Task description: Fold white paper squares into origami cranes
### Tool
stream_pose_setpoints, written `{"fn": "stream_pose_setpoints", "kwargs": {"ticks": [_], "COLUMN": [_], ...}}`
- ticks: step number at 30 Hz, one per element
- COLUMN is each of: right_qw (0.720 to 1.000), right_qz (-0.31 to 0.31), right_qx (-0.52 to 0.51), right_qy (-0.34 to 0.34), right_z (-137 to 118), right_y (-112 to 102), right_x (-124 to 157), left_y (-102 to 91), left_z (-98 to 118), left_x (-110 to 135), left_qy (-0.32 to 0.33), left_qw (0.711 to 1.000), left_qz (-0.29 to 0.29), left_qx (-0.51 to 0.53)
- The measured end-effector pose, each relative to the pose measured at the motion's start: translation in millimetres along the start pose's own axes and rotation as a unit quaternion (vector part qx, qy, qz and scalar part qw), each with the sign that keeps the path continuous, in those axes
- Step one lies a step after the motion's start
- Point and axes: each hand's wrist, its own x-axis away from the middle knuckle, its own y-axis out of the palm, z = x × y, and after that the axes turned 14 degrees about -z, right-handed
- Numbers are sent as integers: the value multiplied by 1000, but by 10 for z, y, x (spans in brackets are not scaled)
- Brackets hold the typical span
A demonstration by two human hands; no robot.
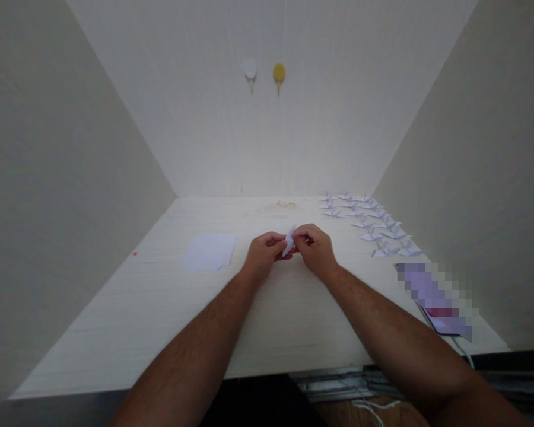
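Observation:
A small piece of folded white paper [289, 244] is pinched between my two hands above the middle of the table. My left hand [266, 252] grips its left side, fingers closed. From the right, my right hand [314, 246] pinches the paper's upper right part between thumb and fingers. Its exact folds are too small to make out, and fingertips cover some of it. To the left of my hands lie flat white paper sheets [209, 251]. Several folded paper cranes [371, 235] stand in rows at the back right.
A phone or tablet [440, 326], partly blurred out, lies at the right with a white cable [465, 351] running off the table edge. Grey panels [480, 178] enclose the table's sides and back. A white hook [250, 72] and a yellow hook [279, 73] are on the back panel.

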Motion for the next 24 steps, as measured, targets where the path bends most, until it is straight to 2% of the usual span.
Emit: {"fn": "stream_pose_setpoints", "kwargs": {"ticks": [4, 14, 19, 24], "right_qw": [999, 999, 996, 994], "right_qz": [-4, -35, -32, -43], "right_qx": [19, 32, 79, 98], "right_qy": [-34, -26, -39, -19], "right_z": [-77, -137, -144, -128], "right_y": [-8, -36, -54, -58], "right_x": [-6, -4, -11, -4], "left_y": [0, 28, 4, -3], "left_z": [2, 0, -4, -10], "left_x": [0, -8, -30, -27], "left_qy": [18, 24, 35, 36], "left_qw": [1000, 999, 999, 999], "left_qz": [6, 22, 23, 21], "left_qx": [13, -3, -8, -12]}}
